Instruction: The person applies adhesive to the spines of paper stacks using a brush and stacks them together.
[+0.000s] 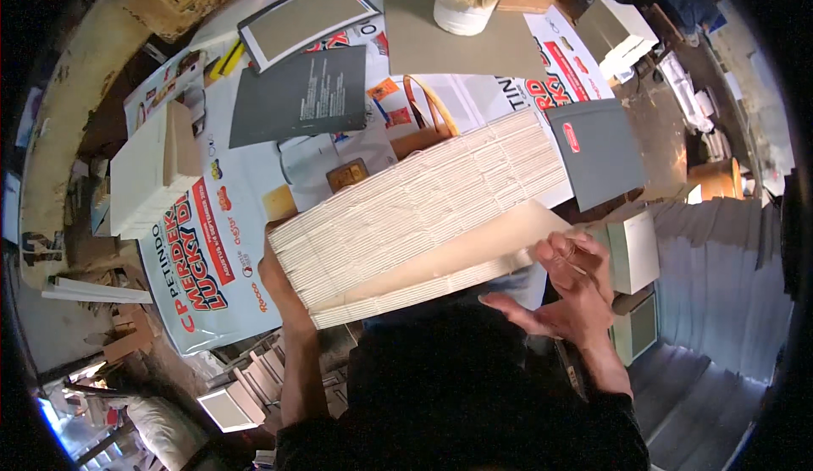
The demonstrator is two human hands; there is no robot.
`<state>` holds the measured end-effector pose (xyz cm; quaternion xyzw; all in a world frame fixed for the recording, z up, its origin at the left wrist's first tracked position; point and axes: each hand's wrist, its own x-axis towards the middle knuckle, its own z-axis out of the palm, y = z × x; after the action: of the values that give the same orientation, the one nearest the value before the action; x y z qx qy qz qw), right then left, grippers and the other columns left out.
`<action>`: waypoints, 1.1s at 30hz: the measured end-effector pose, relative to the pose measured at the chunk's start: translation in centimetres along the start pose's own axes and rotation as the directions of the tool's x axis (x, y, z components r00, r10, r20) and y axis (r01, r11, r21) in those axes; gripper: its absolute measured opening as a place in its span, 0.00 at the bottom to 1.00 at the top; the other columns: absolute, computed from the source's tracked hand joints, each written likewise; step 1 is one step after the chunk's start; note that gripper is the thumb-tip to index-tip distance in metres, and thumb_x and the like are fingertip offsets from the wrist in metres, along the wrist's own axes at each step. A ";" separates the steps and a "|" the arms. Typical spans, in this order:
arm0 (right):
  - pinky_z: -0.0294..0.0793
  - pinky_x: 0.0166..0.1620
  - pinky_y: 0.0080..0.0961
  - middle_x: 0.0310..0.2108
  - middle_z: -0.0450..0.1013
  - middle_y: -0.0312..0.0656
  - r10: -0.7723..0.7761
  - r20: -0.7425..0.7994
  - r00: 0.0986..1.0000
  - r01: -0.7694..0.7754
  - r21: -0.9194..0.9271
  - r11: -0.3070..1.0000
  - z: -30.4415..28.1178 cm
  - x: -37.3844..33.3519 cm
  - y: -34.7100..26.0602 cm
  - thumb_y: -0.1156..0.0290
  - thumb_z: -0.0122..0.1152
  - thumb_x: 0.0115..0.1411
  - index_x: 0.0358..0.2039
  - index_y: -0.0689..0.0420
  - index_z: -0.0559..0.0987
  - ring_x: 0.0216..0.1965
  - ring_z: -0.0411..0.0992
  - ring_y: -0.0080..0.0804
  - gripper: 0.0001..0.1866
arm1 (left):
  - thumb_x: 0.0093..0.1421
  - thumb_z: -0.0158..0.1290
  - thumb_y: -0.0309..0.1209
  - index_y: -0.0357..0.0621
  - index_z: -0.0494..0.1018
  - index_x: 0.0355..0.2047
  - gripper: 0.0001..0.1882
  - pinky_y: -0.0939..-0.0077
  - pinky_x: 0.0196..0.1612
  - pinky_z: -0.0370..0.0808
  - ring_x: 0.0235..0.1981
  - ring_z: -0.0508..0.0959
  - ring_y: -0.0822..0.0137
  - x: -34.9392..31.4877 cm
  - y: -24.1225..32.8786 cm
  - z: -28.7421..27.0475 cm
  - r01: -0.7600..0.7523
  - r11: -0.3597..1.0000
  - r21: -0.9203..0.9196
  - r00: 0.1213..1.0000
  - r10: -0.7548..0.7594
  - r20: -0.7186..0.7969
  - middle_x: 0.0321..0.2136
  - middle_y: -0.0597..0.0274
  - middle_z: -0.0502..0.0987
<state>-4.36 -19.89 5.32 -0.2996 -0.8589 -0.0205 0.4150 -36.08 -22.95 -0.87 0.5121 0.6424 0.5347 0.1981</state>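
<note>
A thick sewn book block [423,191], without a cover, is tilted over the table with its cream folded sections and stitching facing up. A gap parts it lengthwise, showing a plain page [449,246] between the thick stack and a thinner one [415,291] on my side. My left hand [279,278] grips the block's left end; most of its fingers are hidden behind the paper. At the right end is my right hand [576,289], fingers curled close to the page edge and thumb spread away, with nothing visibly held.
Dark grey covers [301,94] [597,153] lie on a printed banner [182,280]. Beyond them stand a framed grey board [309,22] and a glue-smeared white tub [466,3] on brown board [406,47]. More book blocks [152,170] [614,35] [633,255] stand at both sides.
</note>
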 end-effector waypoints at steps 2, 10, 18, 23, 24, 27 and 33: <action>0.73 0.50 0.42 0.43 0.75 0.50 0.052 0.044 0.998 -0.051 -0.032 0.998 -0.5 1.3 -0.3 0.60 0.81 0.40 0.48 0.62 0.74 0.47 0.74 0.44 0.36 | 0.64 0.48 0.26 0.34 0.71 0.47 0.12 0.76 0.39 0.77 0.35 0.80 0.71 -0.5 0.4 -0.2 0.098 0.993 -0.059 0.995 -0.100 -0.022 0.35 0.57 0.80; 0.72 0.43 0.37 0.42 0.74 0.40 0.050 0.284 0.957 -0.035 -0.056 0.998 -0.4 4.5 -1.3 0.69 0.77 0.40 0.44 0.54 0.82 0.42 0.72 0.38 0.26 | 0.66 0.45 0.30 0.35 0.69 0.41 0.09 0.75 0.38 0.74 0.33 0.78 0.70 -0.8 2.3 0.0 0.080 0.997 0.018 0.997 -0.080 -0.022 0.32 0.58 0.78; 0.67 0.55 0.36 0.56 0.69 0.40 -0.240 0.215 0.947 0.201 0.187 0.962 4.3 4.3 -5.8 0.64 0.62 0.56 0.58 0.43 0.73 0.58 0.66 0.33 0.27 | 0.66 0.45 0.30 0.34 0.70 0.45 0.13 0.75 0.40 0.74 0.35 0.78 0.69 -4.7 -6.2 -2.3 0.202 0.977 0.061 0.967 -0.189 -0.169 0.35 0.59 0.78; 0.66 0.58 0.39 0.54 0.72 0.44 -0.184 0.113 0.976 0.170 0.124 0.978 0.4 2.3 -1.2 0.59 0.74 0.51 0.58 0.51 0.72 0.62 0.65 0.39 0.35 | 0.66 0.45 0.30 0.34 0.71 0.45 0.13 0.75 0.40 0.74 0.36 0.78 0.68 -4.1 -4.3 -2.2 0.206 0.978 0.016 0.967 -0.201 -0.155 0.35 0.58 0.78; 0.66 0.58 0.41 0.53 0.74 0.45 -0.053 0.095 0.994 0.049 0.051 0.998 -0.2 2.5 -0.1 0.56 0.75 0.49 0.57 0.53 0.72 0.60 0.67 0.40 0.37 | 0.66 0.45 0.30 0.34 0.71 0.45 0.13 0.75 0.40 0.74 0.36 0.78 0.68 -4.2 -4.2 -2.1 0.210 0.978 0.013 0.966 -0.206 -0.155 0.35 0.58 0.78; 0.68 0.56 0.44 0.48 0.76 0.46 0.082 0.107 0.991 -0.070 -0.119 0.990 -0.4 2.2 1.6 0.51 0.77 0.45 0.55 0.56 0.71 0.57 0.69 0.42 0.40 | 0.66 0.46 0.30 0.34 0.71 0.45 0.13 0.75 0.40 0.75 0.36 0.78 0.68 -3.8 -4.0 -2.2 0.207 0.978 0.016 0.969 -0.203 -0.141 0.36 0.58 0.78; 0.74 0.50 0.44 0.39 0.75 0.45 -0.010 0.077 0.997 0.014 -0.046 0.999 -1.4 2.1 1.6 0.59 0.80 0.43 0.47 0.59 0.73 0.50 0.70 0.48 0.34 | 0.66 0.46 0.30 0.34 0.71 0.46 0.13 0.75 0.40 0.75 0.36 0.79 0.67 -4.0 -3.2 -2.4 0.207 0.978 0.021 0.971 -0.203 -0.128 0.37 0.57 0.79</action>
<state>-3.53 -17.90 7.45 -0.3045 -0.8753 -0.0316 0.3743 -37.85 -27.35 -4.06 0.4119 0.7119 0.5314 0.2030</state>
